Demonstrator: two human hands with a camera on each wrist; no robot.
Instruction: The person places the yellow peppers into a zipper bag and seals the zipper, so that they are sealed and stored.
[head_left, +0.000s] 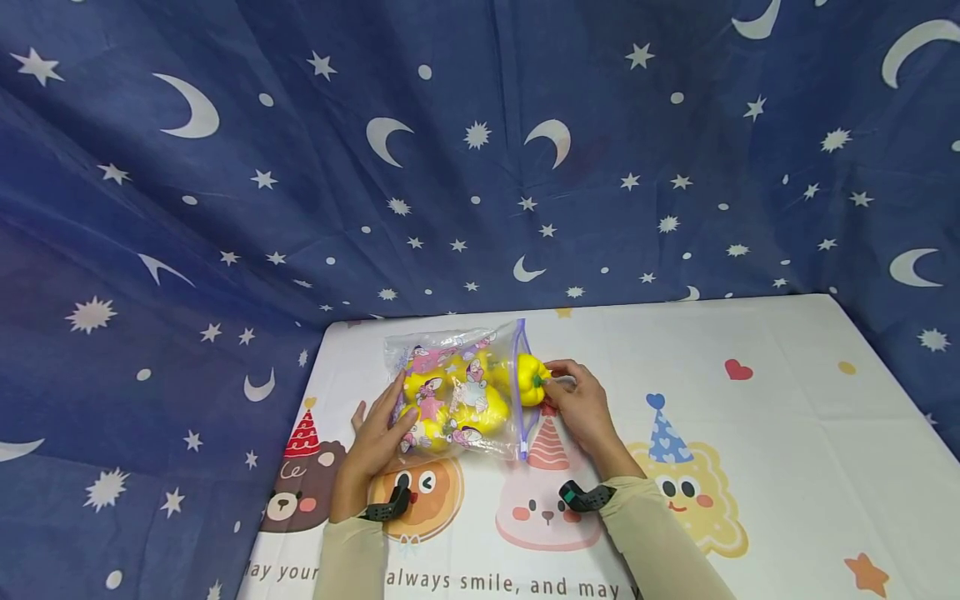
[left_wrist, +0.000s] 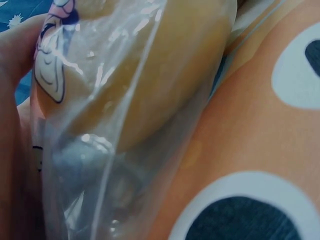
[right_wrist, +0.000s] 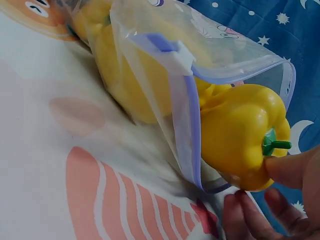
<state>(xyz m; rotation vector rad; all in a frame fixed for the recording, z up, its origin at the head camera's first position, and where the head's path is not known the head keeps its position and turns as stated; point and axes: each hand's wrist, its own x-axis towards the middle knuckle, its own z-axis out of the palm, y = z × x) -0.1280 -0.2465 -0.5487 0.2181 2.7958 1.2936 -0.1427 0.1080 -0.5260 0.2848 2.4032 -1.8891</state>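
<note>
A clear zip bag [head_left: 480,442] with cartoon prints lies on its side, its purple-edged mouth open to the right. Inside are several yellow bell peppers [head_left: 483,412], seen through the plastic. My left hand [head_left: 378,429] grips the bag's closed left end; in the left wrist view the plastic [left_wrist: 115,165] bunches beside the fingers. At the mouth, one yellow bell pepper [right_wrist: 240,130] sits partly inside, its green stem [right_wrist: 275,143] facing outward. My right hand [head_left: 585,404] holds this pepper at its stem end, thumb beside the stem and fingers below.
A white tablecloth [head_left: 787,433] with cartoon animals and lettering covers the table. Behind it and to the left hangs a dark blue curtain [head_left: 480,200] with moons and stars. A white slider [right_wrist: 182,57] sits on the bag's purple zip.
</note>
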